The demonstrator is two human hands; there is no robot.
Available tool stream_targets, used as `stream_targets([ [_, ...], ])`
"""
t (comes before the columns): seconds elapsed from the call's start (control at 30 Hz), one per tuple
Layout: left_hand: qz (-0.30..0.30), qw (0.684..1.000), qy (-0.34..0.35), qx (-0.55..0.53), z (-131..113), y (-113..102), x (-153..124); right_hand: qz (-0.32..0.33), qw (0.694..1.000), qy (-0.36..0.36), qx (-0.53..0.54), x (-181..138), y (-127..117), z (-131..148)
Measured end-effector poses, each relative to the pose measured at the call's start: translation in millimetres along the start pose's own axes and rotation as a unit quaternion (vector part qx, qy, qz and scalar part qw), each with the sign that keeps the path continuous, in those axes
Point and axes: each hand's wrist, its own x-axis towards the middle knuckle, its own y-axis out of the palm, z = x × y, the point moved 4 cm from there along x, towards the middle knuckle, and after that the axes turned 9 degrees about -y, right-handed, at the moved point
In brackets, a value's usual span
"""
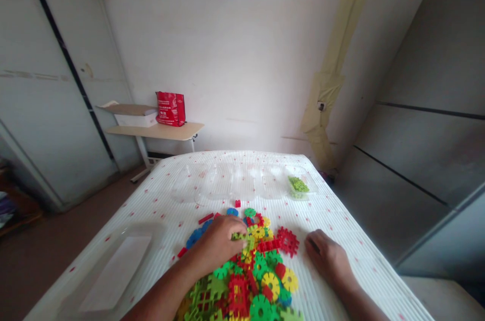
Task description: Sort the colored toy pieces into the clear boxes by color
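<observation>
My left hand (222, 240) reaches over a heap of plastic building pieces, its fingers closed on a light green interlocking piece (239, 236). Under and around it lie yellow, green, red and blue toothed discs and square notched blocks. To the right of the heap, my right hand (328, 253) rests on the tablecloth with fingers curled in; nothing shows in it. Close to it lies a red toothed square piece (287, 241). A green disc (260, 308) and a yellow disc (270, 284) are at the near side of the heap.
A clear plastic tray with compartments (244, 192) spans the far part of the table; light green pieces (298, 184) sit in its right compartment. At left lies a clear lid-like tray (150, 255) with a white sheet. Behind stands a side table (170, 131) with a red bag (171, 108).
</observation>
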Motion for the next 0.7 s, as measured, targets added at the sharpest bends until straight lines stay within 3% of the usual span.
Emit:
stream_targets([
  [0.2,-0.072,0.988,0.003,-0.140,-26,-6,36,-0.003,1.000,0.004,0.002,1,0,1],
  [0.5,-0.094,0.974,-0.010,-0.204,-80,39,153,0.006,1.000,0.030,0.002,-1,5,-1],
  [0.7,-0.096,0.973,-0.005,-0.209,-100,51,167,0.013,0.999,0.047,0.014,1,3,0],
])
